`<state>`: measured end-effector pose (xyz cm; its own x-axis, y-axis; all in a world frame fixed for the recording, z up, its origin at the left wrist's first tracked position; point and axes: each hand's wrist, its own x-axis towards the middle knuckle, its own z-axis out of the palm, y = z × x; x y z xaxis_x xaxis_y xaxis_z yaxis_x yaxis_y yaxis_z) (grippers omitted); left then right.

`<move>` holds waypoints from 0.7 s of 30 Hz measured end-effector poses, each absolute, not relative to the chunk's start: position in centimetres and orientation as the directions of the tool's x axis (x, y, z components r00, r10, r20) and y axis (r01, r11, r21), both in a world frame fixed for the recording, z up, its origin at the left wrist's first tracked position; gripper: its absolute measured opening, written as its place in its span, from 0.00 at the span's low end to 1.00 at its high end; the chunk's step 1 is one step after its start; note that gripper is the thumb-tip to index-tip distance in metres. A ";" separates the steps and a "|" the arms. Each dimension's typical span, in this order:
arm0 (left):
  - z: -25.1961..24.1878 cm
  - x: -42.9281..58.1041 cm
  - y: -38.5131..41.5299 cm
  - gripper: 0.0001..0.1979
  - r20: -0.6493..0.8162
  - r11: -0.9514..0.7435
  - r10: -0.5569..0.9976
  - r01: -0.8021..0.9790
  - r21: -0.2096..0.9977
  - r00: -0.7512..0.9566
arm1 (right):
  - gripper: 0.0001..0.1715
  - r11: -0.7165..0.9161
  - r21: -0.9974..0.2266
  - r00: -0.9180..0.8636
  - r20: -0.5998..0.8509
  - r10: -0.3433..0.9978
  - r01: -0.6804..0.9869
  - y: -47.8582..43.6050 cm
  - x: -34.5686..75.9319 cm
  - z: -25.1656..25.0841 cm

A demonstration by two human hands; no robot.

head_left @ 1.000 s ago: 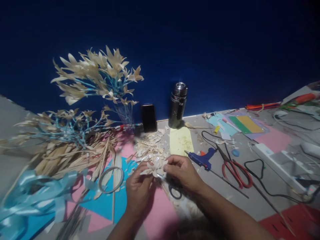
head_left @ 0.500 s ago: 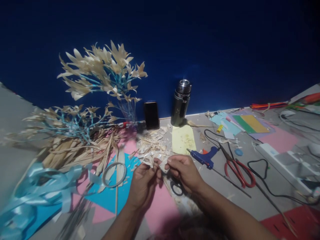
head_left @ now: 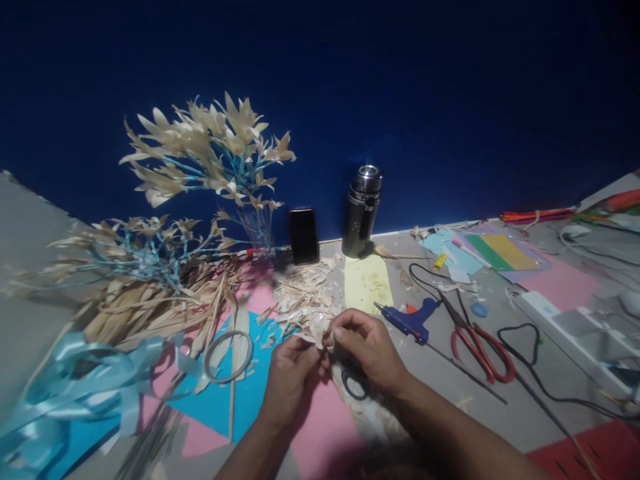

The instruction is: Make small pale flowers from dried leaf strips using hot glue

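My left hand and my right hand meet fingertip to fingertip above the table. Both are closed in a pinch on pale pieces of dried husk, cut like petals; the fingers hide part of them. Just beyond lies a heap of husk scraps. Dark-handled scissors lie under my right hand, partly covered. A blue glue gun rests to the right of that hand. On the left is a roll of tape on blue paper.
Husk flowers on blue stems stand in a clear vase. A phone and a steel flask stand by the wall. Red-handled pliers or shears, a power strip and cables lie right. Light-blue ribbon is piled left.
My fingertips have shifted slightly and drawn closer together around the husk pieces, with more of a petal showing above them. The view has tilted a little, and other objects have stayed put.
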<state>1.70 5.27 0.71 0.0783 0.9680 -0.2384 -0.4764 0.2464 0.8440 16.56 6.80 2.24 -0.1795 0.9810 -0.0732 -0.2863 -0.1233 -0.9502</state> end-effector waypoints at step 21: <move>-0.6 1.4 4.9 0.09 -0.123 0.102 0.988 -0.196 0.975 -0.097 | 0.16 -0.325 -0.874 -0.335 -0.203 0.920 -0.362 7.0 16.8 1.9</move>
